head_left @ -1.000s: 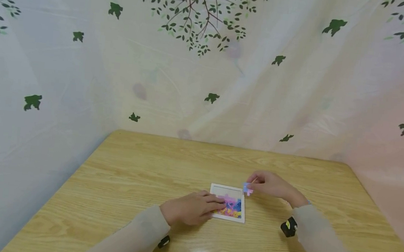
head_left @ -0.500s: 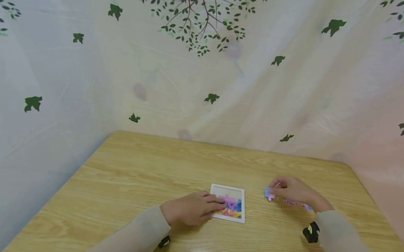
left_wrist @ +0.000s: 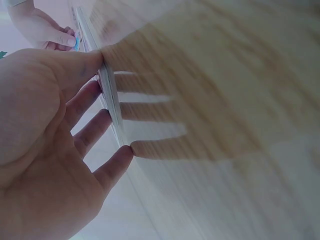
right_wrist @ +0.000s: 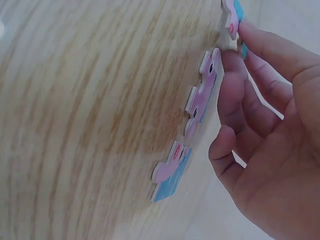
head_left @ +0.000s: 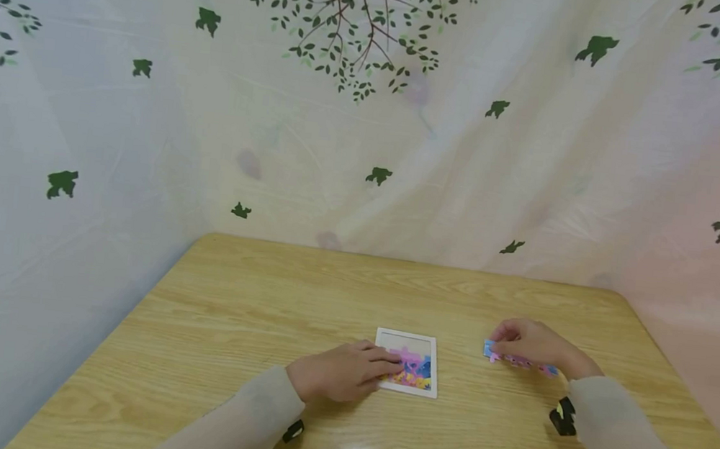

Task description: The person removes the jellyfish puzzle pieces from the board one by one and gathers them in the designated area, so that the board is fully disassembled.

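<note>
A small square jigsaw in a white frame [head_left: 436, 369] lies mid-table. Its lower part shows pink, blue and yellow pieces [head_left: 418, 379]; a pale strip of bare backing shows along the top. My left hand [head_left: 346, 371] rests over the frame's left side with fingers extended, and in the left wrist view the fingertips meet the frame's edge [left_wrist: 112, 102]. To the right, my right hand [head_left: 534, 342] pinches a blue-and-pink puzzle piece [head_left: 487, 349] between thumb and finger, low over the table. Beside it lie a pink piece with dark eyes [right_wrist: 202, 95] and a pink-and-blue piece [right_wrist: 171, 172].
The wood-grain table [head_left: 289, 283] reaches back to a pale curtain [head_left: 304, 125] printed with leaves and branches. Black wrist cameras hang under both cuffs, the right one [head_left: 563, 416] close above the tabletop.
My right hand has moved rightward from the frame's upper right corner with the puzzle piece, coming down at the left end of the loose pieces. The left hand has stayed put.
</note>
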A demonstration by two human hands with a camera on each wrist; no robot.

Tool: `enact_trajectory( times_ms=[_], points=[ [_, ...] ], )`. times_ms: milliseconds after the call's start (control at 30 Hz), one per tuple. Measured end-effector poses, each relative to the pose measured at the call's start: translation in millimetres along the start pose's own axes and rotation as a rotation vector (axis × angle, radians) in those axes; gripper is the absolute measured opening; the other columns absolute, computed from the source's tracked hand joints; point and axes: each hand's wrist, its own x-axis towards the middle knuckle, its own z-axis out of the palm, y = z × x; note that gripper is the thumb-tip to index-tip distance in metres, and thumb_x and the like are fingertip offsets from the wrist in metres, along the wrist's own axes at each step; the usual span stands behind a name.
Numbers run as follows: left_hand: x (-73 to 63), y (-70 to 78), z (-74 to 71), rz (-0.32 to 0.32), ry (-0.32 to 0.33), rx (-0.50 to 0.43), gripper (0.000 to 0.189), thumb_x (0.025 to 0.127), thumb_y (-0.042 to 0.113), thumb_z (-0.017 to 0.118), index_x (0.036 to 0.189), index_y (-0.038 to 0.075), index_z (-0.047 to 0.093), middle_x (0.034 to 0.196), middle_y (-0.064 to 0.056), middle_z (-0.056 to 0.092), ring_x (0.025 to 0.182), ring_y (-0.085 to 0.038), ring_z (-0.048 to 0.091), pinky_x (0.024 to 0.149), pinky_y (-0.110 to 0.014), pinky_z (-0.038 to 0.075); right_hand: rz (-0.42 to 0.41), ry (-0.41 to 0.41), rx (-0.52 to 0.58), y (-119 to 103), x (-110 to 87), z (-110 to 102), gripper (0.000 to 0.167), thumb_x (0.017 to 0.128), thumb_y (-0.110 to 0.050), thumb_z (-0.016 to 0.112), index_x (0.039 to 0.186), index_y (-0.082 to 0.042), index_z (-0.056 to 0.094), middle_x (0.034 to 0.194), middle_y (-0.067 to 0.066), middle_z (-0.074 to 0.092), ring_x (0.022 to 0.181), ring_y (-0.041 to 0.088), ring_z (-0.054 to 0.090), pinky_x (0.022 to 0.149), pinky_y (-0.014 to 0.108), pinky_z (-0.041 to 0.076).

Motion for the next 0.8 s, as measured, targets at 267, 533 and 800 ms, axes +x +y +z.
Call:
enact_trajectory(
  times_ms=[267, 533, 800],
  points=[
    [1.3, 0.5, 0.0, -0.003, 0.001, 0.0, 0.051, 0.11, 0.021, 0.052, 0.159, 0.018, 0.044, 0.163, 0.002, 0.043, 0.146, -0.025, 0.042, 0.122, -0.037, 0.032, 0.003, 0.001, 0.009, -0.9, -1.6, 2.2, 0.02, 0.101, -0.021, 0.068, 0.105, -0.002, 0.069, 0.075, 0.003, 0.061, 0.058, 0.011, 0.05, 0.048, 0.023, 0.042],
    [1.7, 0.5, -0.3, -0.008, 0.001, 0.007, 0.051, 0.109, 0.02, 0.053, 0.159, 0.018, 0.044, 0.162, 0.002, 0.044, 0.146, -0.024, 0.042, 0.122, -0.036, 0.032, -0.001, 0.01, 0.005, 0.5, 0.4, 3.8, 0.015, 0.1, -0.015, 0.069, 0.105, -0.001, 0.067, 0.075, 0.003, 0.06, 0.059, 0.011, 0.05, 0.049, 0.023, 0.043],
    [5.1, 3.2, -2.9, -0.037, 0.017, -0.011, 0.052, 0.106, 0.019, 0.054, 0.157, 0.024, 0.047, 0.158, 0.003, 0.048, 0.14, -0.023, 0.047, 0.12, -0.036, 0.035, 0.015, 0.014, 0.019, 0.7, 0.4, 4.8, 0.015, 0.1, -0.014, 0.068, 0.106, 0.0, 0.066, 0.078, 0.004, 0.06, 0.061, 0.012, 0.05, 0.05, 0.024, 0.043]
  ],
)
